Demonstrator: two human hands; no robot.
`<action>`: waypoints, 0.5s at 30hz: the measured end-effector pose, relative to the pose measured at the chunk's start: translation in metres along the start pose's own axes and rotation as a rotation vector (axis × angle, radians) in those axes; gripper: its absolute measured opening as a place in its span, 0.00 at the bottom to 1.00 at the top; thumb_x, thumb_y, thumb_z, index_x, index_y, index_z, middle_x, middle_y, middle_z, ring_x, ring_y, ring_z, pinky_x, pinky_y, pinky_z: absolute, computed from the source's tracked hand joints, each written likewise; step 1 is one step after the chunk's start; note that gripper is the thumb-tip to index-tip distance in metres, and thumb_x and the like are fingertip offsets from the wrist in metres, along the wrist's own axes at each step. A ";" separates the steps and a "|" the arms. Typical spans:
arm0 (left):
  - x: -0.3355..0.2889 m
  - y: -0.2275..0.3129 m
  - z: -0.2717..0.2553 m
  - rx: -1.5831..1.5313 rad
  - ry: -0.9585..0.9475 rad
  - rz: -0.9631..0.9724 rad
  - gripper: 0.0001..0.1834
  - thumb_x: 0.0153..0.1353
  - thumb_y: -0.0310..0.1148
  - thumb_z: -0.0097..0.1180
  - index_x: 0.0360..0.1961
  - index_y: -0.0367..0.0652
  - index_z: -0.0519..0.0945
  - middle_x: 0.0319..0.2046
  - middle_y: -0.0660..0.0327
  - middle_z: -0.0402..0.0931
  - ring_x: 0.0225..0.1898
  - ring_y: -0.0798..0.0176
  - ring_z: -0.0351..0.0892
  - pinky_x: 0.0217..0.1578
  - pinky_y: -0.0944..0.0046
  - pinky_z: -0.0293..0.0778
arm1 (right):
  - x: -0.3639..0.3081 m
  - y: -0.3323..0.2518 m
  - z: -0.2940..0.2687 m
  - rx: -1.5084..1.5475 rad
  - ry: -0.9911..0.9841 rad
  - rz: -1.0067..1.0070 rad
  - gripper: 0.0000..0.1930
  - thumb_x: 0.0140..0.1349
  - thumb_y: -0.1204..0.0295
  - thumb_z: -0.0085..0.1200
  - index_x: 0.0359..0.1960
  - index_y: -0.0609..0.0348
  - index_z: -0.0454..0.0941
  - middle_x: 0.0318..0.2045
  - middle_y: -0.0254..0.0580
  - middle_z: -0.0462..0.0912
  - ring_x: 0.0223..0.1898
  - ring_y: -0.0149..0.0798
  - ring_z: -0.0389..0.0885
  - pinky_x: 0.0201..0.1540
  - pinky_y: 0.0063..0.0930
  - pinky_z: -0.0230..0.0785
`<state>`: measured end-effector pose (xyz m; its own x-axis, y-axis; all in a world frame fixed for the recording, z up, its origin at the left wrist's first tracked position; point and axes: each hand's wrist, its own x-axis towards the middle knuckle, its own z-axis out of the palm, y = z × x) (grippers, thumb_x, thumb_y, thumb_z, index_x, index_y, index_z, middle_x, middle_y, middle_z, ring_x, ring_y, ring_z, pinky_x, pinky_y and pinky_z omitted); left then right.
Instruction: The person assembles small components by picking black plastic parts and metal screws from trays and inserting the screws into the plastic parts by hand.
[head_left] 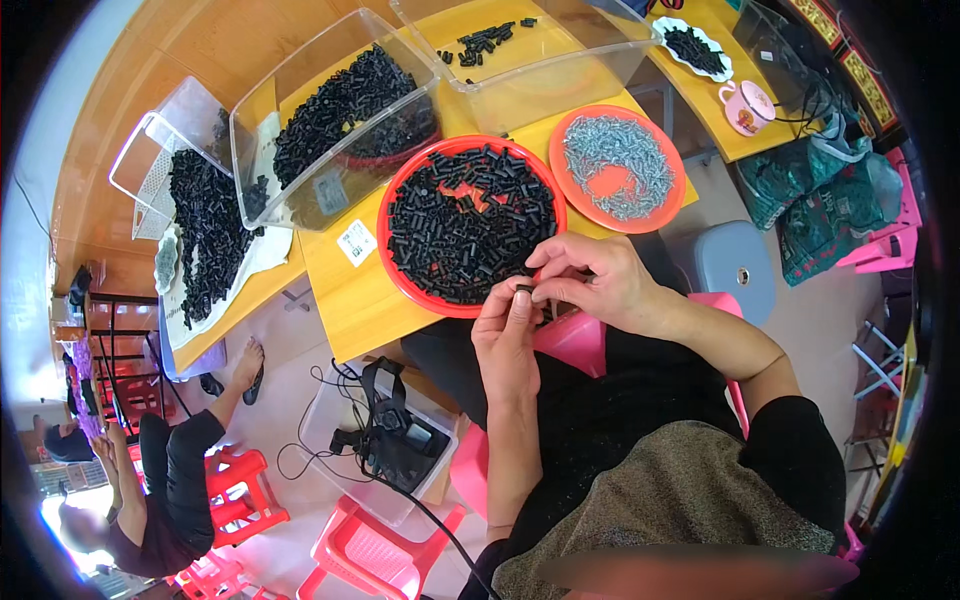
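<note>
My left hand [507,335] pinches a small black plastic part [524,288] between thumb and fingers, just past the near edge of a red basin. My right hand [598,277] meets it there, thumb and fingertips closed together beside the part; whatever they hold is too small to make out. Loose black plastic parts [440,240] fill much of the red basin [384,232], whose red bottom shows through in places. To its right, an orange-red plate [610,185] carries a pile of small silvery metal pieces [622,150], seemingly screws.
Behind the basin stands a clear plastic bin [262,150] heaped with black parts. More parts lie on a white cloth [275,243] at left. A pink mug [747,107] stands far right. Below are a box with cables [400,430], red stools [370,550] and another person [165,500].
</note>
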<state>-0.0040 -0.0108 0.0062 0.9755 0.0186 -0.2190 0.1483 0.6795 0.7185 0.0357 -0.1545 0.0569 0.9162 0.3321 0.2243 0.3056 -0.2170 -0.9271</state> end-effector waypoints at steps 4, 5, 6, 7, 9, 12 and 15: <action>0.003 0.000 -0.002 -0.223 -0.052 -0.160 0.08 0.63 0.29 0.51 0.43 0.40 0.76 0.37 0.63 0.77 0.34 0.71 0.74 0.38 0.72 0.71 | 0.011 0.006 -0.007 -0.115 -0.032 -0.107 0.07 0.53 0.77 0.60 0.33 0.63 0.77 0.25 0.39 0.81 0.26 0.30 0.81 0.28 0.22 0.72; 0.004 -0.002 -0.004 -0.300 -0.056 -0.201 0.09 0.64 0.29 0.51 0.43 0.40 0.76 0.37 0.63 0.77 0.34 0.71 0.75 0.38 0.72 0.72 | 0.017 0.007 -0.011 -0.137 -0.068 -0.135 0.06 0.53 0.76 0.60 0.31 0.62 0.77 0.25 0.40 0.80 0.27 0.31 0.81 0.29 0.23 0.72; 0.007 -0.004 -0.011 -0.368 -0.104 -0.219 0.09 0.64 0.30 0.52 0.44 0.41 0.75 0.36 0.62 0.77 0.34 0.70 0.75 0.38 0.72 0.72 | 0.030 0.010 -0.013 -0.156 -0.051 -0.175 0.04 0.54 0.75 0.58 0.28 0.63 0.77 0.26 0.40 0.79 0.28 0.34 0.80 0.29 0.26 0.71; 0.006 -0.004 -0.010 -0.370 -0.105 -0.219 0.09 0.64 0.30 0.52 0.44 0.41 0.75 0.36 0.62 0.77 0.34 0.70 0.75 0.38 0.72 0.72 | 0.044 0.019 -0.015 -0.217 0.007 -0.214 0.05 0.55 0.72 0.56 0.28 0.62 0.77 0.26 0.40 0.78 0.29 0.40 0.79 0.31 0.31 0.71; 0.004 -0.004 -0.008 -0.393 -0.074 -0.239 0.09 0.63 0.30 0.52 0.44 0.42 0.75 0.36 0.62 0.78 0.33 0.71 0.75 0.37 0.73 0.72 | 0.074 0.030 -0.023 -0.451 -0.021 -0.144 0.03 0.55 0.74 0.55 0.29 0.59 0.78 0.26 0.41 0.77 0.29 0.40 0.78 0.32 0.31 0.70; 0.002 -0.004 -0.002 -0.380 -0.080 -0.282 0.10 0.63 0.30 0.52 0.45 0.41 0.75 0.36 0.62 0.78 0.32 0.72 0.75 0.36 0.74 0.72 | 0.110 0.064 -0.019 -0.666 -0.072 -0.223 0.03 0.54 0.73 0.54 0.27 0.59 0.78 0.27 0.43 0.75 0.32 0.46 0.77 0.34 0.38 0.68; 0.001 0.000 -0.004 -0.398 -0.074 -0.270 0.11 0.63 0.30 0.53 0.46 0.41 0.75 0.36 0.62 0.78 0.31 0.72 0.74 0.35 0.74 0.71 | 0.132 0.069 -0.007 -0.801 -0.198 -0.235 0.03 0.49 0.76 0.54 0.26 0.59 0.78 0.29 0.47 0.78 0.36 0.50 0.77 0.36 0.41 0.69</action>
<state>-0.0038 -0.0084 0.0033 0.9219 -0.2396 -0.3046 0.3383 0.8808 0.3312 0.1796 -0.1314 0.0250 0.7672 0.5871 0.2583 0.6406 -0.6809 -0.3549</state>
